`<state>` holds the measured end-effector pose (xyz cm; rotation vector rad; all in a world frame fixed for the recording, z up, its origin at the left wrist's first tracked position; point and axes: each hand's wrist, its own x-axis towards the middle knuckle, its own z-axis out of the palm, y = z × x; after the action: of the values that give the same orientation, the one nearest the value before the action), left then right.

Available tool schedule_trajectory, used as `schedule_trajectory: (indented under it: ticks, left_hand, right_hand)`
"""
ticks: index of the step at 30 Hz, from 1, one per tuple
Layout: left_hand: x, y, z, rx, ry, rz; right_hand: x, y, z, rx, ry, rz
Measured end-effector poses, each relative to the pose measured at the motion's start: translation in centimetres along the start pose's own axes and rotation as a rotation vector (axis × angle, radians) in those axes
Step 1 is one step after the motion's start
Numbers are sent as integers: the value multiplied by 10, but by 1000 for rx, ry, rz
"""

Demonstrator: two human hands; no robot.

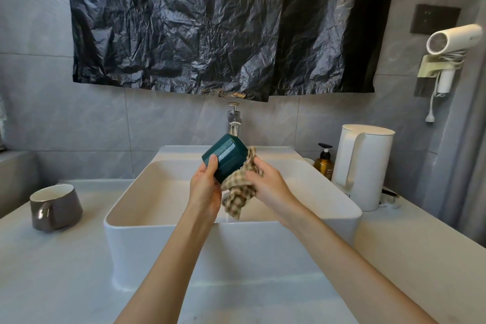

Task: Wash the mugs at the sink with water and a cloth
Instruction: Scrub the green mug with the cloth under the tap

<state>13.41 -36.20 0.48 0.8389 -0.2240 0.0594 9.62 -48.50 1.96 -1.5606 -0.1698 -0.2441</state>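
Over the white basin [131,208] my left hand [205,187] grips a dark green mug [226,156], tilted with its base toward the tap. My right hand [268,181] holds a beige checked cloth [240,192] bunched against the mug's lower right side; the cloth's loose end hangs down into the basin. A thin stream of water falls below the cloth. A second mug [55,208], grey-brown with a white inside and a handle facing me, stands upright on the counter left of the basin.
A chrome tap [233,119] rises behind the basin. To the right stand an amber pump bottle [324,162] and a white kettle [364,166]. A hair dryer [452,39] hangs on the right wall. Black plastic sheeting [210,23] covers the wall above.
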Motion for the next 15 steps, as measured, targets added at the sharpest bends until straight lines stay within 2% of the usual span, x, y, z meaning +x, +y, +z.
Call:
schedule_trajectory:
  ticks: [5, 10, 12, 15]
  left_hand:
    - [-7, 0, 5, 147, -103, 20]
    - [-6, -2, 7, 188, -107, 14]
    - [-6, -2, 7, 157, -85, 9]
    - [-7, -1, 8, 161, -93, 26]
  right_hand:
    - [3, 12, -2, -473, 52, 50]
    - [5, 0, -15, -808, -64, 41]
    - [8, -3, -14, -872, -8, 22]
    - [6, -2, -3, -1010, 191, -80]
